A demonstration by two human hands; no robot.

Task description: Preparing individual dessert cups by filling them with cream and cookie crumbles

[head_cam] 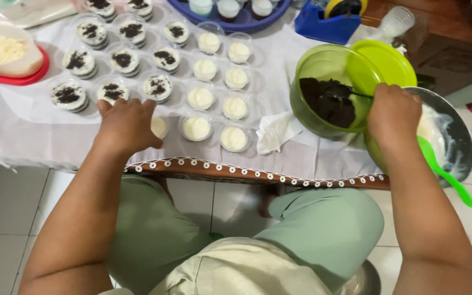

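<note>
The right hand (393,113) is gripping a spoon (338,92) dipped into dark crumbs inside the green bowl (323,68), while left of that bowl the left hand (128,124) (fingers curled) is covering a cream-filled cup (159,127).

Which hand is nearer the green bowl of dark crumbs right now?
Right. The right hand is at the rim of the green bowl, holding a spoon that dips into the crumbs. The left hand rests on the cups, well to the bowl's left.
</note>
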